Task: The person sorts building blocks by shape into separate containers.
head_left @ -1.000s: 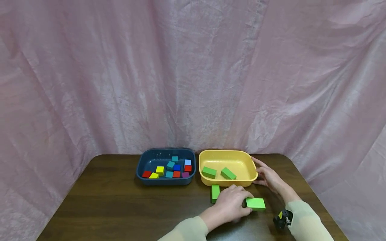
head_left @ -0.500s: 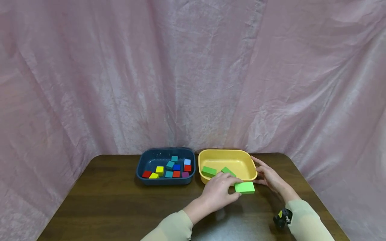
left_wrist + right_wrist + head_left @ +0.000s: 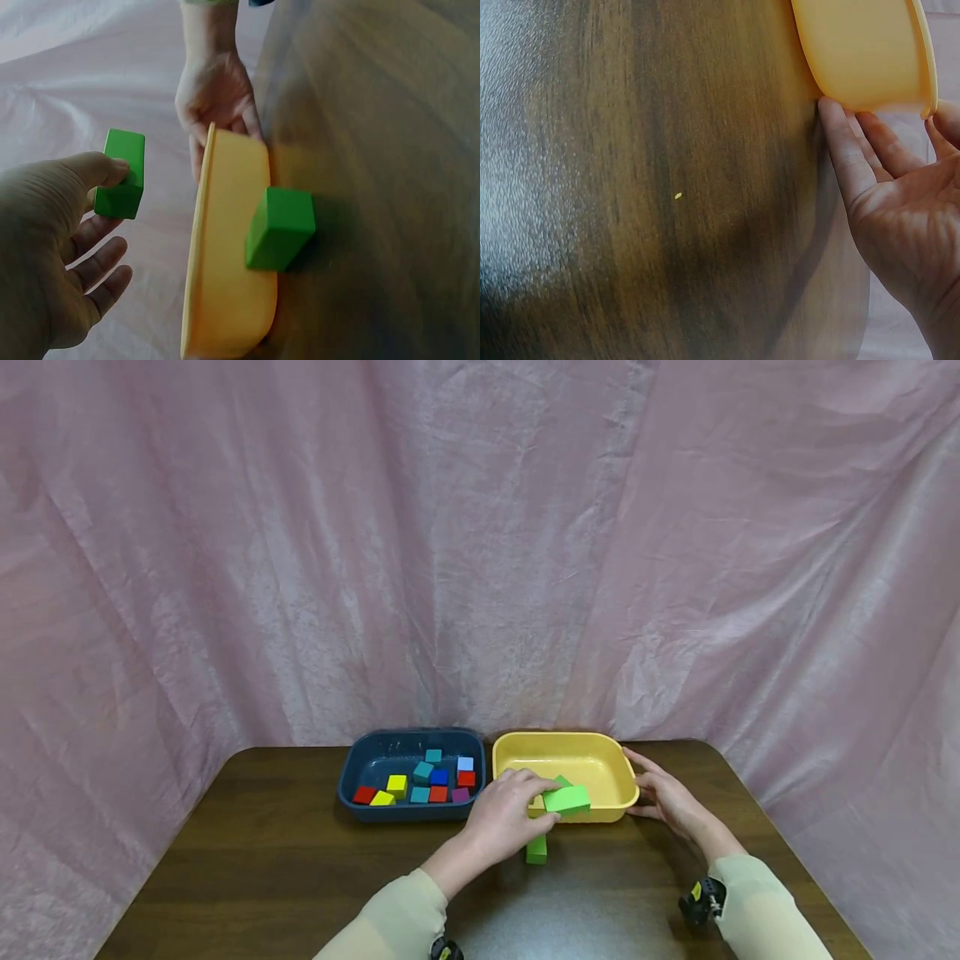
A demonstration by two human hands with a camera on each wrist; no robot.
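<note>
Between thumb and fingers, my left hand (image 3: pixel 504 817) pinches a bright green rectangular block (image 3: pixel 567 800) over the front part of the yellow tray (image 3: pixel 626 752). In the left wrist view, this held block (image 3: pixel 121 174) is higher than the tray's rim. Another green block (image 3: pixel 536 852) is on the table by the tray's front wall, partly covered by my left hand. Inside the tray, a green block (image 3: pixel 562 782) shows only a corner behind the held one. My right hand (image 3: pixel 675 810) rests its extended fingers against the tray's right end.
A dark blue tray (image 3: pixel 352 777) stands just left of the yellow one, with several coloured cubes inside. Both trays sit at the back of the brown wooden table (image 3: pixel 300 877). Behind them hangs a pink curtain (image 3: pixel 480 568).
Carrying the green block, my left hand has moved from the table front of the tray, leftward and away from me, to over the tray's front. My right hand stays in place.
</note>
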